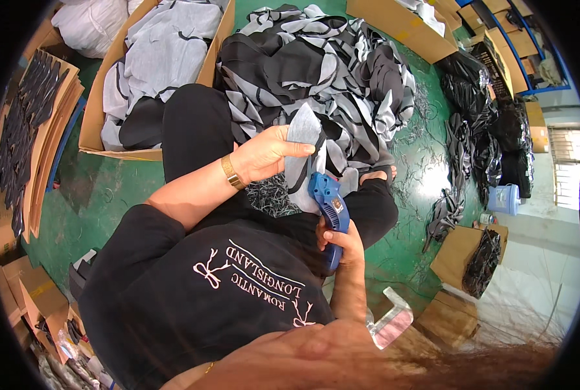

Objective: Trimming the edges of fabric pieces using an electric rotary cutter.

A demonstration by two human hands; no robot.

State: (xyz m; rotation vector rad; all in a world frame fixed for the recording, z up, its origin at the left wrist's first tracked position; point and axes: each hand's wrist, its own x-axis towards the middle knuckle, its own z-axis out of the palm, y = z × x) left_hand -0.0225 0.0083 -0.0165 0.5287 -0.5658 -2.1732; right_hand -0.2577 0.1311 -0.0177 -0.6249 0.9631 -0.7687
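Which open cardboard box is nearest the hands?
The upper-left box, holding grey and black fabric, closest to the left hand; other boxes stand farther off.

The black shirt (173, 312) bears two rows of white capital lettering (261, 281), legible but inverted in the head view, with thin white rules and bow motifs (209, 268). The blue handheld tool (329, 195) carries a small pale label (338, 206); its print is too small to read.

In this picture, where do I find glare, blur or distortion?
Head view: glare whitens a patch of the green floor, and the window looks overexposed; head view, lower edge: hair looks soft; head view, periphery: fisheye bending toward black margins.
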